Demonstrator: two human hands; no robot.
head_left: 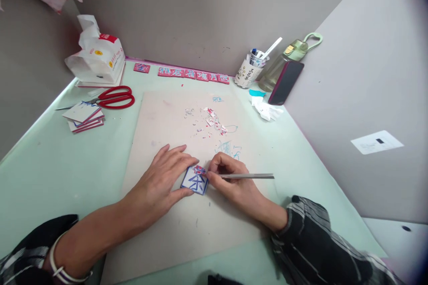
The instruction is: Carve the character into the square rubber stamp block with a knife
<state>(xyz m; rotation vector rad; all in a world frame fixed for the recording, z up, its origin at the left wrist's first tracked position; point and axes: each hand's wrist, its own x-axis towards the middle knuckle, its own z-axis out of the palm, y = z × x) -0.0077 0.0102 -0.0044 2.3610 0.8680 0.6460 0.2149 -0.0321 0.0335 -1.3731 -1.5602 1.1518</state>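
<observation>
A small square carving tile [195, 182] lies flat on the grey-beige board [160, 240]. Its white face carries a blue-drawn character, with red showing in the cut upper part. My left hand [167, 173] grips the tile, thumb at the lower edge and index finger at the upper one, the other fingers resting on the board. In my right hand [230, 178] a slim metal carving knife [257, 176] is pinched; its shaft points right, and its tip is at the tile's upper right, mostly hidden by my fingers. Red and white shavings [214, 120] lie beyond my hands.
Red-handled scissors [117, 98] and stacked white tiles [85, 116] lie left, near a tissue pack [100, 60]. Carved red tiles [194, 74] line the back. At right stand a pen cup [249, 71], a green bottle [279, 69] and a phone [286, 82], with crumpled tissue [265, 109] nearby.
</observation>
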